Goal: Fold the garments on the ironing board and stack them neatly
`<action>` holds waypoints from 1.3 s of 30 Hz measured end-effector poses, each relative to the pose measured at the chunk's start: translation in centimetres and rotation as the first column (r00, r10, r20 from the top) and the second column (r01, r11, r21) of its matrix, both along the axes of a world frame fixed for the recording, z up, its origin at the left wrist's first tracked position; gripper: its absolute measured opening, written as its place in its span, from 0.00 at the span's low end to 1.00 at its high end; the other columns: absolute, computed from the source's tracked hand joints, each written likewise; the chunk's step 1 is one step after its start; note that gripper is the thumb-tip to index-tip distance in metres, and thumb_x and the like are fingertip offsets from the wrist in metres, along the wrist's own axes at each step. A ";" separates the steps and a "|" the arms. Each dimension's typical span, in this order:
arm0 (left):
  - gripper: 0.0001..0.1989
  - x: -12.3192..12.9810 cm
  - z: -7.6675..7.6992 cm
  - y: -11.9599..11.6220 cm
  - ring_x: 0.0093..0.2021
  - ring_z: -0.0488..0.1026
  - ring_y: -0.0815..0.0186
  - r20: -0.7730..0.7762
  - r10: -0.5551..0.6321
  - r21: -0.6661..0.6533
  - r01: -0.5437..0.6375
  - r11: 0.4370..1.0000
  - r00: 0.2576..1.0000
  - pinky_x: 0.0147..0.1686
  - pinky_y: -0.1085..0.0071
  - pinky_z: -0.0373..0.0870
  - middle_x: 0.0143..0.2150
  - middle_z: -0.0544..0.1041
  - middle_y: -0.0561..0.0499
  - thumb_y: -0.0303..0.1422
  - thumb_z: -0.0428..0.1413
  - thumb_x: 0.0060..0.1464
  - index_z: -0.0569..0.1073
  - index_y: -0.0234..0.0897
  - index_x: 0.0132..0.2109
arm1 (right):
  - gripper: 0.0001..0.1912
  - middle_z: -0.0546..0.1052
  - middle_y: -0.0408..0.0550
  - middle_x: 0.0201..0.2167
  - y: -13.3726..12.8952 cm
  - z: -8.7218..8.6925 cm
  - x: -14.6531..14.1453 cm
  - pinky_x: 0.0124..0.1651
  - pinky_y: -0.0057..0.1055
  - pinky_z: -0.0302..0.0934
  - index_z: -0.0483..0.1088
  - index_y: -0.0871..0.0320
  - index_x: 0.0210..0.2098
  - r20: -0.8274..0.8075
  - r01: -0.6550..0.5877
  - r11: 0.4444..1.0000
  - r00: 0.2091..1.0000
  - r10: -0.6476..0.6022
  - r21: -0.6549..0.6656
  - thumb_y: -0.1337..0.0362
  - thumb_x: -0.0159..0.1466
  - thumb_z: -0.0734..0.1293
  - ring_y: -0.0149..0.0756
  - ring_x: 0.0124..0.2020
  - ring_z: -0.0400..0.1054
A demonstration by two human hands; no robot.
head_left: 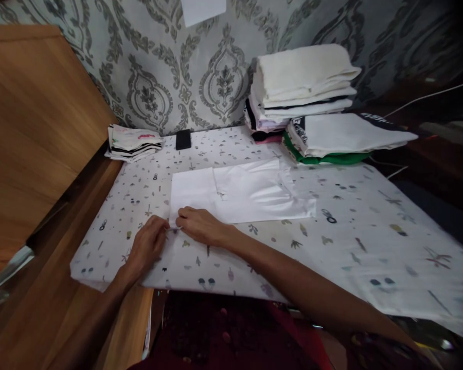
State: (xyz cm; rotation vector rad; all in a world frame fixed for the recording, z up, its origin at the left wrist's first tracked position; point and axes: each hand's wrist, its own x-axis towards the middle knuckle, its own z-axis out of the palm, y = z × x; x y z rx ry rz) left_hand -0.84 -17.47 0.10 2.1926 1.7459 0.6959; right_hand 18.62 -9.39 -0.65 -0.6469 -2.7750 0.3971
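Head view: white cloth (pixel 250 192) lies folded on the print-covered surface (pixel 332 257), running left-right. Both grips at its near-left corner. Left grip (pixel 148 242) just outside the corner, fingertips pinched on the edge. Right grip (pixel 196 225) over the near edge, just right of the corner, fingers curled closed on the fabric; short bit of edge shows between the two. Rest of cloth spreads away and rightward from the grips, right end wrinkled. Beyond cloth: black slab (pixel 183 139), small folded stack (pixel 133 143) farther left; tall stack (pixel 301 92) and green-bottomed stack (pixel 343 136) beyond its right end.
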 end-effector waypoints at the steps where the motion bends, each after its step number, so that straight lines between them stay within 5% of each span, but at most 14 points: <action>1: 0.12 0.2 -0.2 -0.5 0.39 0.72 0.64 -0.061 -0.042 0.030 0.044 0.999 0.997 0.39 0.68 0.69 0.40 0.72 0.49 0.28 0.44 0.61 0.72 0.39 0.43 | 0.09 0.74 0.52 0.41 0.0 -0.2 -0.1 0.33 0.34 0.59 0.70 0.58 0.36 0.007 0.021 1.000 1.000 -0.021 -0.013 0.72 0.70 0.59 0.41 0.42 0.65; 7: 0.24 1.1 -1.6 -1.7 0.42 0.71 0.59 -0.414 -0.063 0.036 0.085 0.996 0.908 0.40 0.65 0.70 0.42 0.73 0.47 0.24 0.42 0.61 0.70 0.42 0.60 | 0.08 0.72 0.48 0.38 0.6 -1.1 -0.1 0.39 0.34 0.59 0.65 0.56 0.35 -0.105 0.099 0.981 0.988 -0.117 -0.165 0.71 0.69 0.59 0.38 0.39 0.64; 15: 0.24 2.7 -0.7 -2.1 0.45 0.72 0.54 -0.621 0.041 -0.026 -0.072 0.997 0.783 0.42 0.61 0.72 0.44 0.73 0.41 0.22 0.43 0.61 0.69 0.34 0.61 | 0.06 0.71 0.47 0.36 1.0 -1.4 0.0 0.42 0.33 0.59 0.63 0.56 0.33 -0.244 0.095 0.930 0.951 -0.190 -0.355 0.70 0.68 0.60 0.36 0.37 0.64; 18: 0.18 2.2 0.0 -2.4 0.46 0.73 0.56 -0.494 0.058 -0.042 -0.091 0.995 0.868 0.41 0.62 0.72 0.46 0.74 0.43 0.25 0.43 0.62 0.72 0.37 0.53 | 0.06 0.72 0.47 0.36 0.9 -1.3 0.0 0.42 0.33 0.60 0.65 0.56 0.33 -0.240 0.080 0.929 0.955 -0.176 -0.362 0.69 0.67 0.62 0.36 0.36 0.65; 21: 0.12 0.3 0.2 -1.0 0.42 0.75 0.60 -0.196 0.127 -0.065 -0.142 0.988 0.972 0.41 0.63 0.72 0.45 0.75 0.46 0.34 0.45 0.63 0.71 0.39 0.47 | 0.04 0.74 0.47 0.37 0.8 -1.2 0.1 0.44 0.34 0.62 0.68 0.57 0.35 -0.291 0.061 0.927 0.940 -0.177 -0.369 0.68 0.67 0.62 0.36 0.37 0.66; 25: 0.19 -1.8 0.1 4.2 0.35 0.75 0.62 0.236 0.327 -0.292 -0.254 0.922 0.915 0.29 0.68 0.73 0.38 0.76 0.49 0.46 0.54 0.54 0.71 0.38 0.48 | 0.13 0.74 0.55 0.48 1.8 -1.4 0.4 0.50 0.37 0.64 0.69 0.59 0.49 -0.482 0.163 0.907 0.803 -0.351 -0.388 0.64 0.70 0.58 0.39 0.46 0.69; 29: 0.25 -0.9 1.0 8.8 0.32 0.75 0.63 0.426 0.485 -0.525 -0.228 0.820 0.764 0.23 0.74 0.69 0.33 0.76 0.49 0.47 0.63 0.40 0.72 0.36 0.42 | 0.21 0.71 0.59 0.59 4.0 -1.3 1.2 0.59 0.42 0.62 0.65 0.59 0.59 -0.525 0.333 0.759 0.565 -0.636 -0.560 0.59 0.70 0.56 0.43 0.58 0.66; 32: 0.23 0.3 1.6 10.4 0.21 0.67 0.69 0.379 0.480 -0.596 -0.188 0.781 0.791 0.17 0.78 0.56 0.22 0.72 0.55 0.48 0.65 0.36 0.71 0.36 0.35 | 0.25 0.68 0.59 0.63 5.4 -1.3 2.2 0.64 0.43 0.59 0.63 0.58 0.63 -0.433 0.335 0.586 0.430 -0.792 -0.738 0.55 0.71 0.55 0.44 0.63 0.63; 36: 0.22 1.1 1.8 10.9 0.16 0.57 0.73 0.319 0.430 -0.671 -0.119 0.732 0.845 0.16 0.77 0.48 0.14 0.62 0.61 0.48 0.66 0.33 0.69 0.37 0.28 | 0.26 0.67 0.57 0.65 6.4 -2.3 2.9 0.66 0.44 0.56 0.64 0.57 0.63 -0.381 0.231 0.453 0.296 -0.876 -0.861 0.52 0.71 0.54 0.43 0.63 0.63; 39: 0.22 1.6 2.5 11.2 0.18 0.62 0.71 0.334 0.416 -0.649 -0.114 0.753 0.846 0.18 0.76 0.54 0.18 0.66 0.59 0.46 0.66 0.31 0.72 0.36 0.31 | 0.25 0.70 0.56 0.61 7.3 -3.3 2.8 0.64 0.45 0.60 0.66 0.55 0.60 -0.383 0.048 0.396 0.171 -0.908 -0.917 0.50 0.70 0.56 0.43 0.61 0.65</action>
